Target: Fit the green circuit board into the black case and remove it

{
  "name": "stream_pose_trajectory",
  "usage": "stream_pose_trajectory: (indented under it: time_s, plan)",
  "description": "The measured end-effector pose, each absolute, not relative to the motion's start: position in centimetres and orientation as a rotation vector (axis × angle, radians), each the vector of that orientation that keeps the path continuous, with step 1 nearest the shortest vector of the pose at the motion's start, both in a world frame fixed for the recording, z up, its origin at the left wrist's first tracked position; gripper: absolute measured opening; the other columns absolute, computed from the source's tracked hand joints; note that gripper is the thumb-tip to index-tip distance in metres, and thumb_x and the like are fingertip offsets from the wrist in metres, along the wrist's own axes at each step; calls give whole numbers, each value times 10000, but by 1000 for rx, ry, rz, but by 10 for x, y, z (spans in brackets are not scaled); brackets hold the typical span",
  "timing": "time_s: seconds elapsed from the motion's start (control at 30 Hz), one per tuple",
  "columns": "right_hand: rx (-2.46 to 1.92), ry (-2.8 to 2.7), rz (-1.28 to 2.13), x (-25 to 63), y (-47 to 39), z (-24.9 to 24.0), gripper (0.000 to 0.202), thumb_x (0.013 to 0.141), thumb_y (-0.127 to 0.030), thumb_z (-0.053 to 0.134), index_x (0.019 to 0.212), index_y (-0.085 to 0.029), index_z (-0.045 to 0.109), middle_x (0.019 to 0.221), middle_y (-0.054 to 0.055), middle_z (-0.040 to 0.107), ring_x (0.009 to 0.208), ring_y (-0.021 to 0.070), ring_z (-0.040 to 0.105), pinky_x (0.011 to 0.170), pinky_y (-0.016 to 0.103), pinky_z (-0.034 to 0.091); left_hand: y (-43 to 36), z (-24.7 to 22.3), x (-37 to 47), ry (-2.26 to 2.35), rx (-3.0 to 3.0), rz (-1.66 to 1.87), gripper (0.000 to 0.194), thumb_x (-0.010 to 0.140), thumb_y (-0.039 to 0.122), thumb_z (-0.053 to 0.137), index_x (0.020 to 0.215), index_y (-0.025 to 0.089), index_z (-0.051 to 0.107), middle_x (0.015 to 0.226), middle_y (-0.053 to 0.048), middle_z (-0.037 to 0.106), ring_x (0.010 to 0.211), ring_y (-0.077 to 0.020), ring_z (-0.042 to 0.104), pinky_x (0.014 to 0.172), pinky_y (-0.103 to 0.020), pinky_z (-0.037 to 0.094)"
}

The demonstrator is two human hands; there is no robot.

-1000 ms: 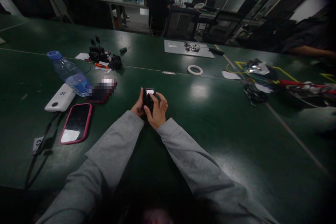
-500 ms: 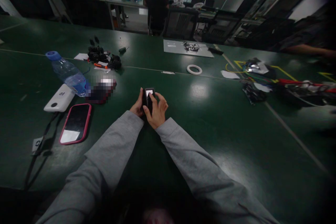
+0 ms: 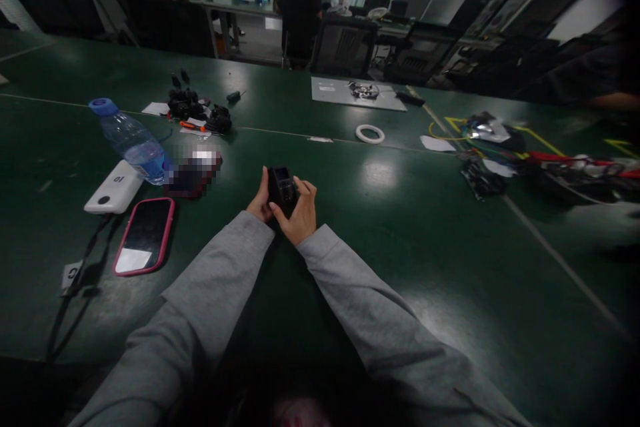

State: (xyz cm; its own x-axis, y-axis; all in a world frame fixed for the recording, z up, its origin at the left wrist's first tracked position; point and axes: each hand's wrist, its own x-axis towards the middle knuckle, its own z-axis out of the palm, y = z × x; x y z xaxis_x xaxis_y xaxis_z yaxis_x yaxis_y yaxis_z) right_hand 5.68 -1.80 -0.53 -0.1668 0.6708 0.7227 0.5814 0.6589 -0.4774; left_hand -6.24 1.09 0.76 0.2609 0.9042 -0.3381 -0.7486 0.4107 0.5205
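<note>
Item: one small black keypad device [image 3: 283, 190], dark screen uppermost, held upright between two hands over a green table [image 3: 380, 267]; whether its base touched the tabletop could not be told.

Left hand [image 3: 260, 203]: closed along the device's left side, thumb raised, likely as the main support.

Right hand [image 3: 302, 215]: curled about the right side, fingers bent at the edge, thumb at the lower front, presumably leaving the screen and keys clear to view.

Left of the hands: one pink-cased smartphone [image 3: 145, 235], flat; one white power bank [image 3: 114, 188], flat, beside a blue-capped plastic bottle [image 3: 134, 140]. These seemed set aside to leave elbow room.

Beyond: one roll of white tape [image 3: 369, 141], lying flat, perhaps so it would not roll.
</note>
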Motion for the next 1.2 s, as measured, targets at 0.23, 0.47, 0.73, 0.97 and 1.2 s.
stream_pose_trajectory:
  time_s: [0.23, 0.47, 0.73, 0.97, 1.2]
  plan:
    - [-1052, -1860, 328, 58, -12, -13, 622, 897, -477, 513, 1383, -150, 304, 1252, 167, 449, 1168, 237, 486, 993, 439, 475, 13, 5, -61, 671, 323, 1199, 724, 859, 729, 353, 1114, 125, 662, 869, -114, 715, 890, -209, 687, 852, -333, 546]
    - [-1046, -1573, 406, 65, -6, -7, 442, 957, -452, 412, 1276, -155, 480, 1213, 133, 537, 1146, 193, 522, 1025, 389, 441, 15, 7, -53, 770, 303, 1339, 565, 894, 592, 477, 1223, 153, 612, 969, -112, 726, 932, -210, 691, 885, -333, 535]
    - [-1048, -1268, 468, 79, 3, 10, 442, 946, -487, 395, 1212, -163, 536, 1220, 111, 558, 1176, 189, 526, 1074, 396, 402, 15, 4, -50, 782, 389, 1367, 452, 891, 516, 543, 1167, 165, 612, 1007, -107, 722, 936, -213, 694, 861, -362, 549]
    - [-1091, -460, 1418, 82, 26, 12, 256, 879, -432, 528, 984, -200, 507, 858, 20, 592, 758, 132, 613, 731, 309, 588, 11, 14, -61, 501, 252, 1275, 555, 950, 585, 334, 1145, 146, 611, 1095, -112, 707, 1069, -229, 651, 916, -451, 522]
    - [-1004, -305, 1730, 90, 30, 19, 228, 921, -394, 553, 959, -171, 574, 823, 35, 637, 739, 121, 637, 621, 205, 577, 7, 18, -67, 422, 271, 1277, 532, 964, 544, 324, 1206, 140, 572, 1255, -133, 648, 1239, -250, 556, 977, -508, 460]
